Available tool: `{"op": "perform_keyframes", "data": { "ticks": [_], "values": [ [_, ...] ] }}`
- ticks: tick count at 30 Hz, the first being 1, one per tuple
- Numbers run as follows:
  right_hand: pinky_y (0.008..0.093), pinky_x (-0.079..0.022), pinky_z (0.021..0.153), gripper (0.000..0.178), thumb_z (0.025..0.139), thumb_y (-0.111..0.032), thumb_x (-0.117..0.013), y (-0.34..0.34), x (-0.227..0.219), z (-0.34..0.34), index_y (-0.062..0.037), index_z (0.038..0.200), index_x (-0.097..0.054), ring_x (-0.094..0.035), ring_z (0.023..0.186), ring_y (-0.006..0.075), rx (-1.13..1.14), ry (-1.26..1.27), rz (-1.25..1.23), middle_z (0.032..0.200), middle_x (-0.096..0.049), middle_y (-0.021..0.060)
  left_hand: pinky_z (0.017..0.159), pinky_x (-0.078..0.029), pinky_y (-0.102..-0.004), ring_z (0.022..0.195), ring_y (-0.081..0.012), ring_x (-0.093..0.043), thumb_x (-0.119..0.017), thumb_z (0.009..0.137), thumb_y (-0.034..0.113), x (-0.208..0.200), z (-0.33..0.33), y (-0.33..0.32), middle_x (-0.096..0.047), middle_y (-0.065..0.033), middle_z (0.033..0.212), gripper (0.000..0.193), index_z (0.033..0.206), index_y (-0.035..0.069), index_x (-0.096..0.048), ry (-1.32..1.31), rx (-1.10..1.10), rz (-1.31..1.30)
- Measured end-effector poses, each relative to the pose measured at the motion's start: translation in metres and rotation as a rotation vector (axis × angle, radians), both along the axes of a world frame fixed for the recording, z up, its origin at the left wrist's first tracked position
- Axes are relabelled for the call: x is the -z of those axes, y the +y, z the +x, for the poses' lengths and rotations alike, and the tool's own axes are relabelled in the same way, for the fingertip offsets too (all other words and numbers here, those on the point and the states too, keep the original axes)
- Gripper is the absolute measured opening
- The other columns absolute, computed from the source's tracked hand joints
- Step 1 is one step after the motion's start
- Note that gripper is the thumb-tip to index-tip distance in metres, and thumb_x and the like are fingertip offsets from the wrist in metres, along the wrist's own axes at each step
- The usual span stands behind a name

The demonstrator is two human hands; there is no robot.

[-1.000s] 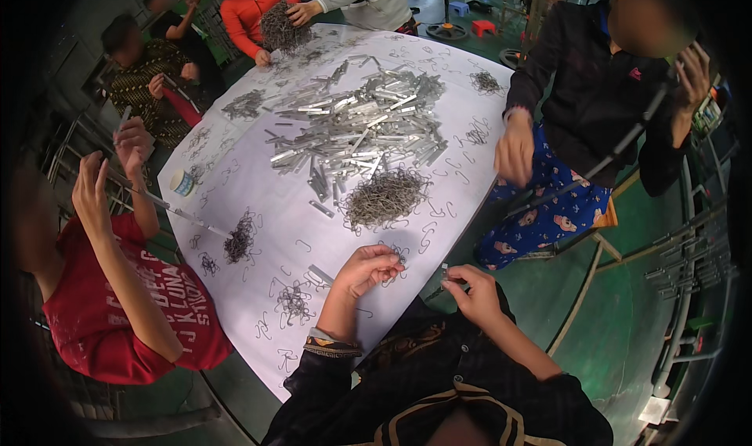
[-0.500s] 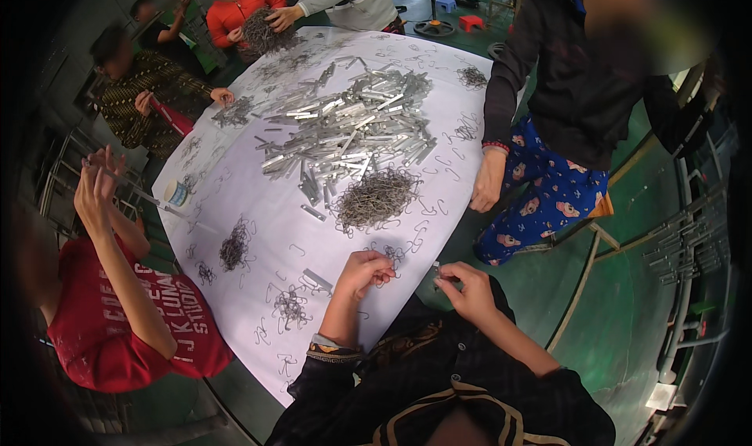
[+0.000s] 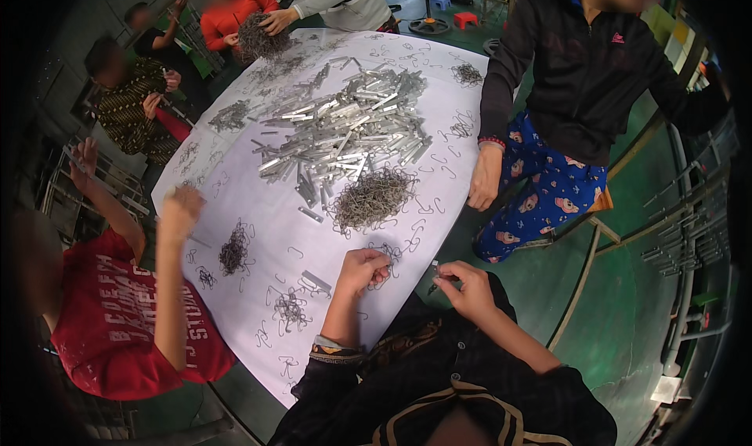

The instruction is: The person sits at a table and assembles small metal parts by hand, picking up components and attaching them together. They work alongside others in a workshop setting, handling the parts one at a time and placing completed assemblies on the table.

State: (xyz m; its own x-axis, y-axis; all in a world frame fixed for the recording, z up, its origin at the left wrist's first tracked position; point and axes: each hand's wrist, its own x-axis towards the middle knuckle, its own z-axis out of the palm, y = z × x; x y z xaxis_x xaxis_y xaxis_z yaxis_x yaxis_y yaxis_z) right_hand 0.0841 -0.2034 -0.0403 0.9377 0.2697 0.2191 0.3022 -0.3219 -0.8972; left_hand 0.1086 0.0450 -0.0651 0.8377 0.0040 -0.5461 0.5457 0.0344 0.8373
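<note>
Close to the table's near edge, my left hand [image 3: 363, 271] has its fingers curled together beside a small cluster of wire hooks [image 3: 389, 252]. What lies in its fingertips is too small to make out. Off the table's edge, my right hand [image 3: 468, 287] pinches a small metal strip [image 3: 435, 269] between thumb and forefinger; the strip is seen nearly end-on. Beyond my left hand lies a dense heap of bent wire hooks [image 3: 374, 201]. Farther back spreads a large pile of flat silver metal strips [image 3: 352, 125].
White sheeting covers the table [image 3: 258, 203]. Loose hooks [image 3: 291, 308] and a couple of strips [image 3: 316, 282] lie to my left. A person in red [image 3: 141, 320] works at left, one in black [image 3: 580, 77] sits at right, and several others are at the far end.
The hand of the person in red has come down and over the table. My left fingers have shifted slightly at the hook cluster; my right hand stays almost still.
</note>
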Motion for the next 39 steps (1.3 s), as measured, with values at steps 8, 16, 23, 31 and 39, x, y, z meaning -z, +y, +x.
{"op": "perform_keyframes", "data": {
  "ticks": [8, 16, 23, 31, 39],
  "values": [
    [0.0271, -0.049, 0.06, 0.015, 0.078, -0.007, -0.071, 0.0, 0.0, -0.001, 0.0013, 0.09, -0.065, -0.066, 0.07, 0.0184, 0.008, -0.03, -0.008, 0.083, -0.066, 0.0096, 0.054, -0.038, -0.0199, 0.061, -0.0059, -0.05, -0.068, 0.084, 0.003, -0.023, -0.022, -0.032, -0.062, -0.0022, 0.075, 0.007, 0.09, 0.0, -0.065, -0.353, 0.018, -0.345],
    [0.0285, -0.048, 0.057, 0.014, 0.077, -0.007, -0.071, 0.001, -0.006, -0.003, -0.0006, 0.089, -0.066, -0.065, 0.07, 0.0187, 0.0, -0.038, -0.005, 0.081, -0.066, 0.0087, 0.069, -0.043, -0.0193, 0.076, -0.005, -0.054, -0.066, 0.086, 0.001, -0.027, -0.031, -0.061, -0.062, 0.001, 0.082, 0.004, 0.09, 0.001, -0.065, -0.465, 0.063, -0.333],
    [0.0323, -0.051, 0.061, 0.014, 0.078, -0.008, -0.07, 0.002, -0.008, -0.004, -0.0012, 0.089, -0.066, -0.066, 0.069, 0.0258, -0.053, -0.065, -0.044, 0.081, -0.066, 0.0117, 0.064, -0.039, -0.0198, 0.071, -0.0053, -0.049, -0.062, 0.088, 0.001, -0.024, -0.036, -0.071, -0.057, 0.0011, 0.082, 0.005, 0.092, 0.003, -0.06, -0.456, -0.031, -0.365],
    [0.0308, -0.05, 0.06, 0.015, 0.077, -0.007, -0.071, -0.004, -0.006, -0.001, -0.0004, 0.089, -0.066, -0.065, 0.067, 0.0246, -0.14, -0.033, -0.008, 0.08, -0.065, 0.012, 0.087, -0.047, -0.0317, 0.098, -0.0171, -0.058, -0.054, 0.093, -0.001, -0.016, -0.044, -0.081, -0.06, -0.0122, 0.108, 0.007, 0.1, 0.0, -0.056, -0.816, 0.083, -0.307],
    [0.0275, -0.049, 0.067, 0.025, 0.075, -0.01, -0.073, -0.021, 0.0, 0.008, 0.0012, 0.097, -0.068, -0.064, 0.074, 0.0177, -0.249, -0.032, 0.155, 0.084, -0.066, 0.0112, 0.081, -0.049, -0.0353, 0.092, -0.0281, -0.062, -0.058, 0.084, -0.005, -0.041, -0.051, -0.081, -0.063, -0.0145, 0.102, 0.01, 0.094, -0.002, -0.059, -1.229, 0.196, 0.219]
  ]
}}
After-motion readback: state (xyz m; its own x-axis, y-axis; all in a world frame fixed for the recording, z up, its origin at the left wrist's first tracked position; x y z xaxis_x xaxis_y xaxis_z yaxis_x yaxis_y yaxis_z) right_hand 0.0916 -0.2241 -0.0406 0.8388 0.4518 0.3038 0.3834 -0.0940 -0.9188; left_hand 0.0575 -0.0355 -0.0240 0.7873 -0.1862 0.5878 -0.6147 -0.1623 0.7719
